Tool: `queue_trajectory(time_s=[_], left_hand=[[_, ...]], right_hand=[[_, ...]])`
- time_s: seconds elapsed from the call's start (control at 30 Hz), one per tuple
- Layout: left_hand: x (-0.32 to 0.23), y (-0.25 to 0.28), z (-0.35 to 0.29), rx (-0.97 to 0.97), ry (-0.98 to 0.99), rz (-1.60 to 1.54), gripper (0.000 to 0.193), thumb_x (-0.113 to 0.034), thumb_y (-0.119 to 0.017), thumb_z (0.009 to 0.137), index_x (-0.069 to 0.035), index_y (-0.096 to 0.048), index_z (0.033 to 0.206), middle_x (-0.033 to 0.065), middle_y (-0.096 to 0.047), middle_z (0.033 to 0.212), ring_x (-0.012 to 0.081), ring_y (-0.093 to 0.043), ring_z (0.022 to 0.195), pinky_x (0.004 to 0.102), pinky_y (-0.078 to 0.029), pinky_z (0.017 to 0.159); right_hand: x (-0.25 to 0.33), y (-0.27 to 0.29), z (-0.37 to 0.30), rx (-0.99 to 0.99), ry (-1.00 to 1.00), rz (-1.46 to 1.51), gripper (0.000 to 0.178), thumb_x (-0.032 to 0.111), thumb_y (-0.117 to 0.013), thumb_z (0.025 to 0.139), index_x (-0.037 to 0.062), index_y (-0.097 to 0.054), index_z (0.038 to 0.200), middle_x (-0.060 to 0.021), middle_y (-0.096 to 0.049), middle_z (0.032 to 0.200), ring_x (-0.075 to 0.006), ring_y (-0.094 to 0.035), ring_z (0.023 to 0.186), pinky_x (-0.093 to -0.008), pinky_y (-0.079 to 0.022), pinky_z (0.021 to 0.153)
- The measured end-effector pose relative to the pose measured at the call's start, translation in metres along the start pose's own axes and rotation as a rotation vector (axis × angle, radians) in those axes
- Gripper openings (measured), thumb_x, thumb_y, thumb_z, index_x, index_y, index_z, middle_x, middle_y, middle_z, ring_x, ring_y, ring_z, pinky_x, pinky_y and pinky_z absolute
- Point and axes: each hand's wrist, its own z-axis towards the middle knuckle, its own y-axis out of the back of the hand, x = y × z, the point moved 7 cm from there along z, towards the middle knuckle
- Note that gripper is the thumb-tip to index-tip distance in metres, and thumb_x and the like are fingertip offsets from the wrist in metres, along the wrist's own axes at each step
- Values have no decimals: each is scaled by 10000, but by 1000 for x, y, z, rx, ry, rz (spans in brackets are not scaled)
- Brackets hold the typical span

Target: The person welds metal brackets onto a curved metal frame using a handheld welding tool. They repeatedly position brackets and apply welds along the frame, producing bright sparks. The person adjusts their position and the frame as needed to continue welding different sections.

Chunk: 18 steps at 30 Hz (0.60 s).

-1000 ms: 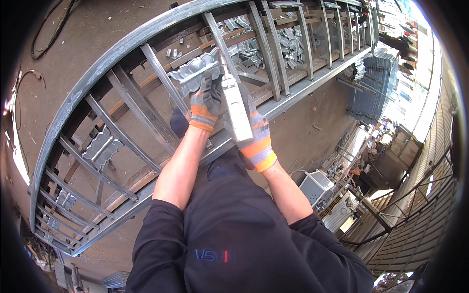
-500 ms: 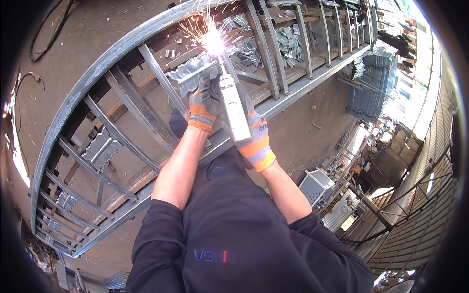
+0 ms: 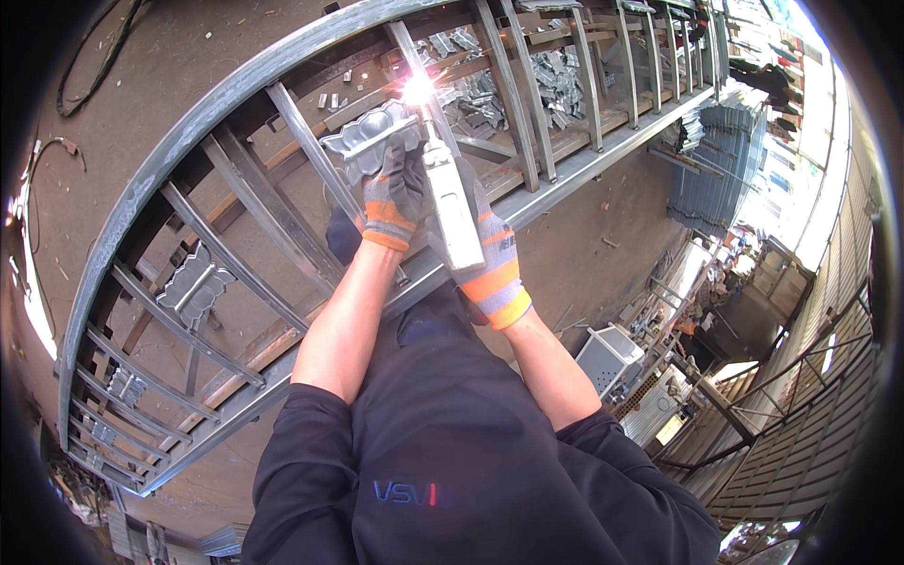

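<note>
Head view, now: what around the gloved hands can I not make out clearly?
All in head view:
- Whether silver scalloped metal ornament touches grey straight metal bar: hidden by white glare.
- Right hand in grey-orange glove: fingers mostly hidden behind long white torch.
- Black curved cable: cut off by upper edge.

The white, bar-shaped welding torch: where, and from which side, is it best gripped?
Probably by its long, straight white body, from the near right: this part stretches back, away from the bright white spark beyond its slim nozzle.
</note>
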Motion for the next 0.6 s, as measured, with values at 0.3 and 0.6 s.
queue_trajectory(time_s=[0.3,0.6], left_hand=[[-3,-7,-4,20,-14,25,358,-316,-752,1068,-24,-706,1270,90,-783,1119,219,-769,963,353,-665,827],[-12,-28,-7,114,-1,38,419,-345,-707,1098,12,-663,1312,119,-763,1201,232,-758,1042,385,-660,929]], right_hand=[[-3,-1,0,14,23,-19,314,159,-776,910,10,-678,1169,-229,-715,951,-443,-724,882,-491,-580,744],[12,17,-32,31,96,-184,336,128,-800,930,38,-701,1238,-162,-734,1011,-387,-717,833,-438,-586,715]])
